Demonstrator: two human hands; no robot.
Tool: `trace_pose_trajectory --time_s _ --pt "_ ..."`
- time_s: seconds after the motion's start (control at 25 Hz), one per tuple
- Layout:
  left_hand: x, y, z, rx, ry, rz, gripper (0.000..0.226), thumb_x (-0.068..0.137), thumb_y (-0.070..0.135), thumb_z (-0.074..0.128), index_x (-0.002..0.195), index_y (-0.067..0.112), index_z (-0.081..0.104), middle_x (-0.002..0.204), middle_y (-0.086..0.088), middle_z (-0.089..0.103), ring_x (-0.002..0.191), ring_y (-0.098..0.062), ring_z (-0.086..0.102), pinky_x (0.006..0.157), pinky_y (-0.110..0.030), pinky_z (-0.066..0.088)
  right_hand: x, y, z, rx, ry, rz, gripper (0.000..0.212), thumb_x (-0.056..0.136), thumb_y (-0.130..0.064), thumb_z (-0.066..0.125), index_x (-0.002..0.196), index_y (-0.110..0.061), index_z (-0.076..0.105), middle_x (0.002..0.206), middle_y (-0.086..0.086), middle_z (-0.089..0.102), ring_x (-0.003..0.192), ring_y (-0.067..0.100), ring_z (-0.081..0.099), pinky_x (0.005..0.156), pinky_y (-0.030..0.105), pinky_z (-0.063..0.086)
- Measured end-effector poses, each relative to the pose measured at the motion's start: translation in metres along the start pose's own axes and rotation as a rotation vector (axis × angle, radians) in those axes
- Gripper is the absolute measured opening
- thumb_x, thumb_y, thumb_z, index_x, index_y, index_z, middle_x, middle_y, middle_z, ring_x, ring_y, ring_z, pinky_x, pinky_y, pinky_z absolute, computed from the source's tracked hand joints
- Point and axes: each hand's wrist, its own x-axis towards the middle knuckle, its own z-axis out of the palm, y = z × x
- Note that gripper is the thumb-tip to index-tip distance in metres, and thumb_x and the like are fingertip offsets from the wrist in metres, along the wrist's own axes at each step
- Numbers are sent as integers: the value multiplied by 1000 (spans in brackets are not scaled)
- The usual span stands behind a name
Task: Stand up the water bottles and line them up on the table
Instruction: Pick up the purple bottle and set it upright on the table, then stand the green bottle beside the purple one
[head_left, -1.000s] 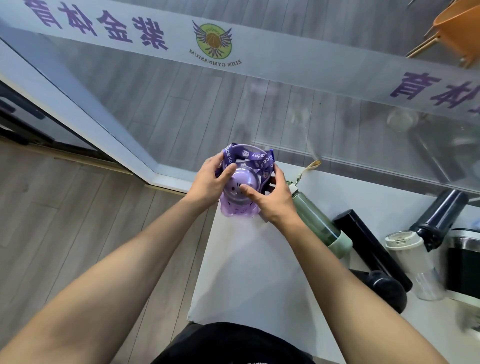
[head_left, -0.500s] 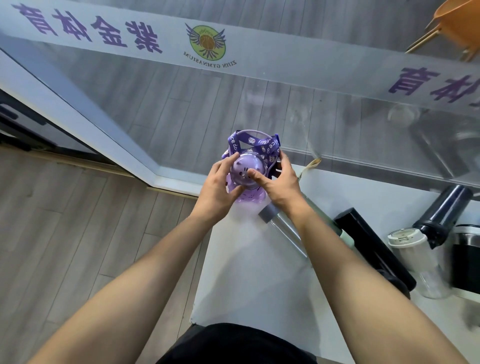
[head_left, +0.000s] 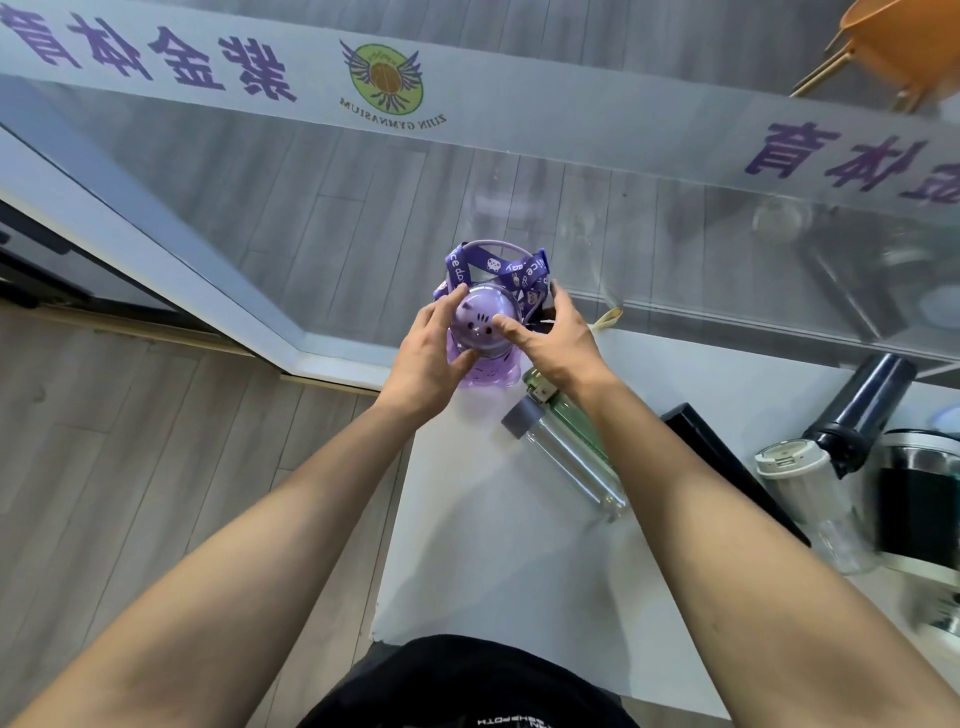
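Gripping the upright purple bottle (head_left: 483, 338) on the table (head_left: 467, 545), left hand (head_left: 431, 358) and right hand (head_left: 553, 343) clasp its domed lid; likely light, slick plastic, better held lower.

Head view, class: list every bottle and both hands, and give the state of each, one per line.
purple bottle: upright, lid on, held by both hands
left hand: gripping purple bottle
right hand: gripping purple bottle
clear bottle: lying down, capped
green bottle: lying down
black flask: lying down
dark bottle: lying down

Upright bottle (head_left: 485, 332) at table (head_left: 498, 545) far-left corner.
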Motion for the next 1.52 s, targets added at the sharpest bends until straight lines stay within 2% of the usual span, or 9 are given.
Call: trace_pose_trajectory --time_s 0.16,0.32,0.48,0.64,0.76,0.96,1.12,1.28,1.52 --pt "-19 -2 -5 96 51 1 78 88 22 70 151 36 27 138 -5 43 120 -24 49 100 -38 44 -10 13 -31 -123 51 38 93 85 -55 71 159 -23 24 134 5 55 118 19 56 103 34 46" --pt "-67 0 18 318 158 131 56 87 17 66 140 18 48 130 -11 51 106 -32 52 96 -38 41 -24 41 -57 -235 70 72 76 89 -47 70 153 -25 36 127 1 57 117 18 57 104 35 45" --pt "-91 9 71 446 -87 259 51 84 19 62 134 23 55 139 -11 53 108 -38 54 92 -45 47 -27 65 -63 -369 17 108 66 91 -38 70 149 -22 42 135 7 56 125 23 55 109 40 43" --pt "-93 24 110 585 -391 219 58 93 29 53 148 33 36 160 -2 26 140 -33 29 106 -44 35 -23 84 -57 -571 -75 138 67 90 -42 71 146 -20 43 140 11 52 131 31 51 111 44 41" --pt "-93 21 118 643 -455 132 65 94 31 50 153 35 24 164 4 13 149 -28 11 110 -42 26 -14 92 -45 -722 -124 145 73 82 -53 74 140 -18 47 135 12 54 127 35 52 105 43 44" --pt "-110 16 110 654 -456 66 66 92 28 50 152 37 23 165 8 8 150 -30 10 110 -43 25 0 99 -25 -825 -137 147 84 72 -60 80 135 -16 46 133 12 55 126 36 54 104 43 42" --pt "-118 13 108 670 -448 48 69 93 29 48 154 40 17 165 6 8 148 -33 12 109 -44 26 1 102 -24 -767 -78 131 82 68 -56 83 130 -15 49 129 12 58 122 34 55 102 42 43" --pt "-119 12 109 680 -441 52 70 91 29 49 153 40 20 164 0 12 146 -33 16 109 -43 27 -11 87 -54 -509 82 27 76 65 -54 83 125 -19 52 118 7 63 110 29 60 97 44 48" --pt "-126 10 114 667 -443 21 75 89 30 51 154 41 15 164 1 9 145 -32 19 109 -42 27 -17 57 -94 -91 232 -76 73 66 -39 92 123 -20 50 116 -6 64 107 17 62 94 28 50"
